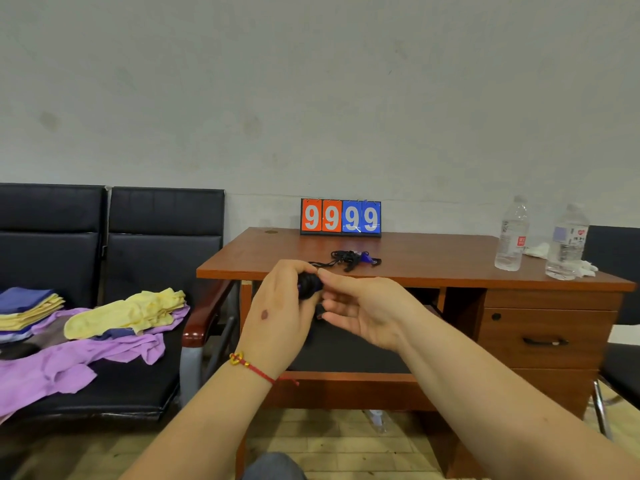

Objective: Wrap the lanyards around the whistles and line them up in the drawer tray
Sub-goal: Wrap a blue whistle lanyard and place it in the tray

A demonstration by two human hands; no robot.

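While curled round a small dark bundle (308, 285), left hand (277, 315) grips it from the left side, back of hand toward the camera, red cord bracelet (254, 368) at the wrist. Right hand (363, 308) palm-up just beside, thumb and forefinger pinched at the bundle's top right edge, remaining fingers loosely spread below. Bundle black with a hint of blue, rounded, apparently a whistle wound in its lanyard; details too hidden by fingers to tell more. Held in the air between both hands, in front of the desk's near edge, above an open, dark-lined drawer tray (346, 348).

Farther off on the wooden desk (433, 258), a loose tangle of black lanyards with a blue whistle (353, 259), well apart from the hands. Behind it against the wall, a flip scoreboard (341, 218) reading 9 9 9 9. At far right, two clear water bottles (512, 237). At left, black seats (104, 244) bearing yellow and purple cloths (104, 334).
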